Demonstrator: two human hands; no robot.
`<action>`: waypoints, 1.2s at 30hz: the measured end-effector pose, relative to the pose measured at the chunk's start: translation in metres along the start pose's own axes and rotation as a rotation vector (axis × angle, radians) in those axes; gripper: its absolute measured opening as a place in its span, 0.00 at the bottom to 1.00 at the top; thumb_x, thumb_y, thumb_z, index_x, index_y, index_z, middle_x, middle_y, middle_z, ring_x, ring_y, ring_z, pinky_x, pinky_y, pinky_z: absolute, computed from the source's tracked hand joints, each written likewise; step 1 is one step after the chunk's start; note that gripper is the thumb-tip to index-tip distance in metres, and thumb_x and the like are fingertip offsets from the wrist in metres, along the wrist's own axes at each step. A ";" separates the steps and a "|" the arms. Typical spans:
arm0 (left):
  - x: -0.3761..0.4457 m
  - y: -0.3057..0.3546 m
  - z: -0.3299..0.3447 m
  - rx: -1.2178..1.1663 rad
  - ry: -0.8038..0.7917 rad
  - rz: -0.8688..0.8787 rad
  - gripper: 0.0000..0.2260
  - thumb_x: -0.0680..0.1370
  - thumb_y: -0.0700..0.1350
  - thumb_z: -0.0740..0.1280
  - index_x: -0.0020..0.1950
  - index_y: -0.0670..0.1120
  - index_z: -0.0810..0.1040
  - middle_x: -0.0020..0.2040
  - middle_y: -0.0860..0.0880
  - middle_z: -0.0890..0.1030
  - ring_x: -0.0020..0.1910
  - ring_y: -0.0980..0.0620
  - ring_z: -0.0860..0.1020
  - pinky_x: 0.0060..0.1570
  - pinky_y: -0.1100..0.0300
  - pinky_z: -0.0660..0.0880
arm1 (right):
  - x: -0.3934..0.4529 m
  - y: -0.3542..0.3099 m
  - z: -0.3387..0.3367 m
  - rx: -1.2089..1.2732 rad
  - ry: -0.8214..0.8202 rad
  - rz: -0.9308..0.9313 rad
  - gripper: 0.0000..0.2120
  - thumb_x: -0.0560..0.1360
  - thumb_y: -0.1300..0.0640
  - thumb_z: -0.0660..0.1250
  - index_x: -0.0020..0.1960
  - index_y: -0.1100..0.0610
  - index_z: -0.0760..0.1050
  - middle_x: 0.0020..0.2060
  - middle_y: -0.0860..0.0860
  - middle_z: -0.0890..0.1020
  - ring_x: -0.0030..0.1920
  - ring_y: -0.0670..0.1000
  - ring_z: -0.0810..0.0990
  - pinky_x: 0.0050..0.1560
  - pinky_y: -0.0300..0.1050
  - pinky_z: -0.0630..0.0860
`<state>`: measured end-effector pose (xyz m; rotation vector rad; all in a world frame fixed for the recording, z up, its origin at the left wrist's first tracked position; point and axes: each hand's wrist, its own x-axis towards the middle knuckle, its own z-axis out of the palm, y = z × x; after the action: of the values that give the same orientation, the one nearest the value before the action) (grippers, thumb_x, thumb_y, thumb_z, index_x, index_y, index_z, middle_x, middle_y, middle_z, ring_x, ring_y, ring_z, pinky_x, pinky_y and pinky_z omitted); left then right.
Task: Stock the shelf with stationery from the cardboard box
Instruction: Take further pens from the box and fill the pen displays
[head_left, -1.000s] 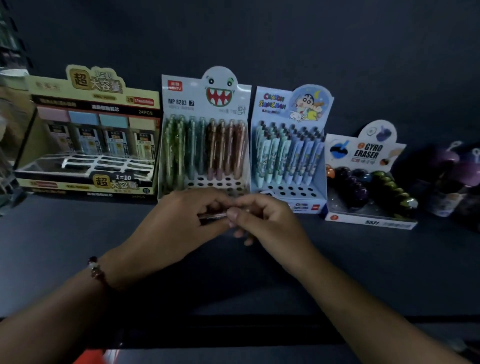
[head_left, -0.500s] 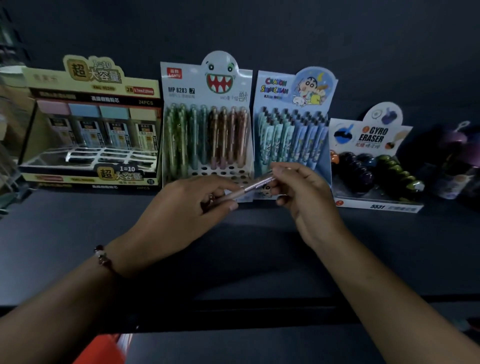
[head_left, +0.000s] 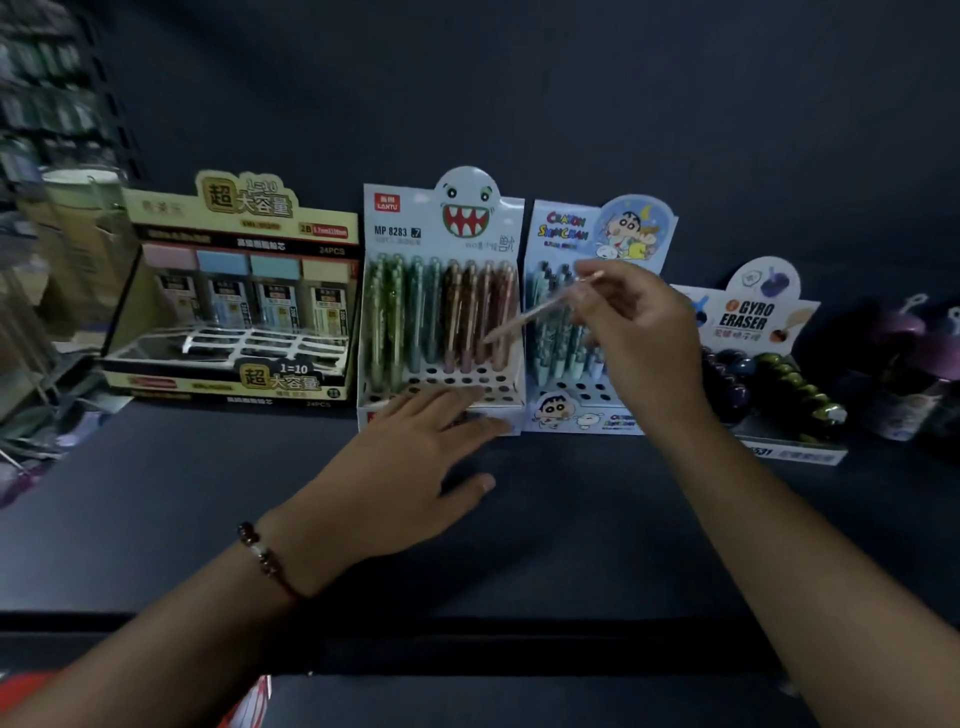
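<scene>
Pencil, slim and pinkish, hangs tilted in the air in front of the monster-face display box, its lower tip near the brown pencils standing in that box's right rows and its upper end pinched between the fingertips of the right hand. The left hand lies with fingers straight and spread, fingertips resting on the near front edge of the same box, by its perforated tray. A beaded bracelet circles the left wrist. On the dark shelf, a pencil-lead box stands at the left, a cartoon pen display box just right of the monster box, and a Gyro Eraser box further right.
</scene>
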<state>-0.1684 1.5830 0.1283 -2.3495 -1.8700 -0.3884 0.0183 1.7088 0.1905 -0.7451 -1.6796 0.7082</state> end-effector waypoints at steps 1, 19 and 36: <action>-0.001 0.001 0.000 0.010 0.000 0.005 0.25 0.81 0.63 0.53 0.77 0.61 0.57 0.79 0.55 0.55 0.77 0.52 0.52 0.74 0.55 0.50 | 0.006 -0.003 0.003 -0.070 -0.054 -0.049 0.09 0.78 0.56 0.68 0.57 0.52 0.81 0.45 0.47 0.84 0.46 0.44 0.83 0.47 0.43 0.81; 0.001 0.006 -0.001 0.040 -0.007 0.000 0.29 0.76 0.66 0.45 0.76 0.60 0.61 0.78 0.53 0.61 0.75 0.52 0.59 0.69 0.61 0.49 | 0.055 -0.018 0.028 -0.477 -0.451 -0.122 0.08 0.77 0.52 0.69 0.55 0.52 0.81 0.45 0.49 0.82 0.45 0.49 0.82 0.50 0.55 0.81; 0.001 0.004 0.001 0.037 0.004 -0.006 0.29 0.75 0.66 0.44 0.75 0.61 0.61 0.77 0.55 0.60 0.75 0.54 0.58 0.68 0.62 0.49 | 0.062 -0.016 0.028 -0.572 -0.475 -0.150 0.11 0.78 0.54 0.69 0.58 0.57 0.81 0.47 0.52 0.83 0.45 0.51 0.82 0.50 0.53 0.81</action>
<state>-0.1642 1.5835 0.1283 -2.3190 -1.8662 -0.3559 -0.0223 1.7453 0.2346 -0.8719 -2.3962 0.3014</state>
